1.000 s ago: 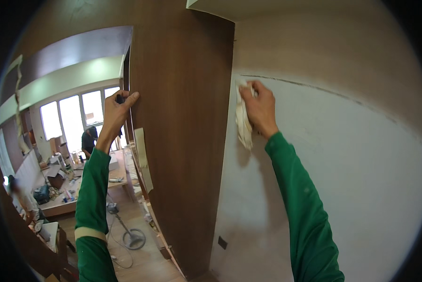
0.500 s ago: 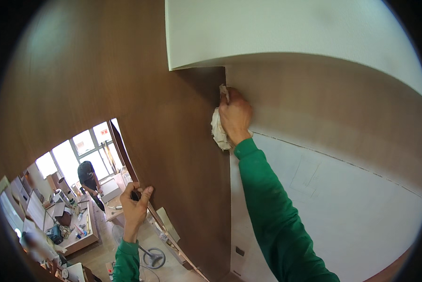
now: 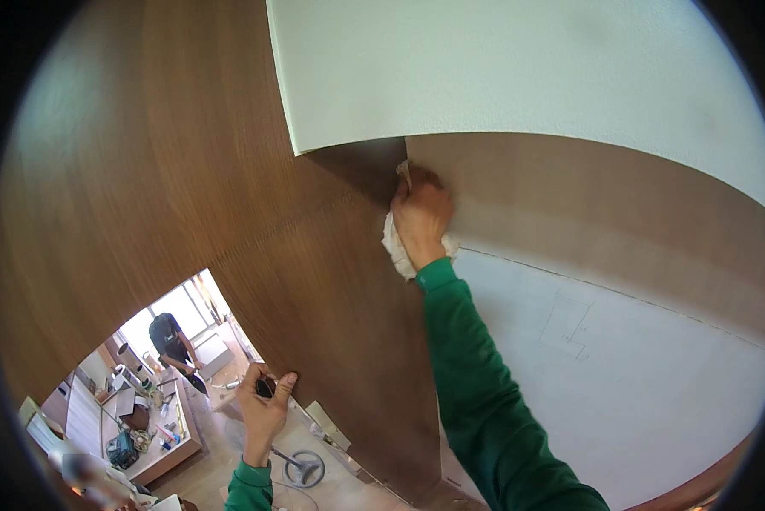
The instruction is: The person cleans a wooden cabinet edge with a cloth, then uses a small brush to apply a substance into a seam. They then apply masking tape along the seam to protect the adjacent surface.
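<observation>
My right hand (image 3: 423,217) presses a crumpled off-white cloth (image 3: 397,249) into the upright corner where a brown wood-grain panel (image 3: 314,281) meets the back wall. The fingers are closed on the cloth; one end sticks out above them and the rest hangs below. Lower left, my left hand (image 3: 265,404) is raised at the panel's edge, fingers curled and thumb near them. Something dark shows between thumb and fingers, but I cannot tell whether it is an object or a gap.
A pale overhanging panel (image 3: 519,77) juts out above my right hand. The white wall (image 3: 612,383) carries faint pencil lines. Beyond the opening, another person (image 3: 171,341) bends over a bench, beside a cluttered worktable (image 3: 165,464). A round-based stand (image 3: 304,468) is on the floor.
The view has tilted, so the panel and the opening sit lower in the picture. My right hand keeps the cloth in the corner; my left stays near the panel edge.
</observation>
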Action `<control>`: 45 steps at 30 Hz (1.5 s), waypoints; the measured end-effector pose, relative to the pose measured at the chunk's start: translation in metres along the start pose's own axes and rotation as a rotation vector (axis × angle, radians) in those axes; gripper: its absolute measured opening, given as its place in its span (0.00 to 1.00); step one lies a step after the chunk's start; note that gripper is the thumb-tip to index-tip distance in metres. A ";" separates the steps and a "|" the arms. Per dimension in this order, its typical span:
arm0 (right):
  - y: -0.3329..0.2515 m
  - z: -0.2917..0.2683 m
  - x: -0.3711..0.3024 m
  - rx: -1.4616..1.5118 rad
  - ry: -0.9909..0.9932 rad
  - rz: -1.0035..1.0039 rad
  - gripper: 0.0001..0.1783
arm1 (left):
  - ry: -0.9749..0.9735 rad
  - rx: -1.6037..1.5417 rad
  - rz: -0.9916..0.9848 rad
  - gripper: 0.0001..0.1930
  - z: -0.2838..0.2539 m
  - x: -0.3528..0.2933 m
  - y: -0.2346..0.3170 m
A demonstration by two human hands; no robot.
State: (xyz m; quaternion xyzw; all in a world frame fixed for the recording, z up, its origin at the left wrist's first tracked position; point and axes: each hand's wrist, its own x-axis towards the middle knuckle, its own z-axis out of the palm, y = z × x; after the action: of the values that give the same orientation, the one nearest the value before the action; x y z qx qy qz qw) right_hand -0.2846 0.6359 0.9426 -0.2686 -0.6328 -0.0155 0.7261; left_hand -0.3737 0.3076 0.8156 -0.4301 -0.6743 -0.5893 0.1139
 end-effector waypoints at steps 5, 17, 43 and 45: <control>-0.047 -0.015 -0.025 0.060 -0.066 -0.087 0.09 | 0.013 -0.004 -0.023 0.15 -0.006 -0.005 -0.007; -0.003 -0.019 0.018 -0.024 -0.187 0.103 0.10 | 0.020 -0.041 0.010 0.13 0.001 -0.002 -0.008; -0.018 0.004 -0.023 0.299 -0.010 0.028 0.16 | 0.043 0.038 0.015 0.14 0.002 -0.006 -0.007; -0.037 -0.004 -0.030 0.291 -0.066 0.056 0.15 | 0.043 0.038 0.012 0.13 0.000 -0.006 -0.012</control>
State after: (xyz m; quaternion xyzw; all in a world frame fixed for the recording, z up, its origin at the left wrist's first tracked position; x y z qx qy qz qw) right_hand -0.2999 0.5934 0.9282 -0.1783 -0.6440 0.1057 0.7364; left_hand -0.3783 0.3054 0.8035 -0.4190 -0.6802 -0.5849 0.1402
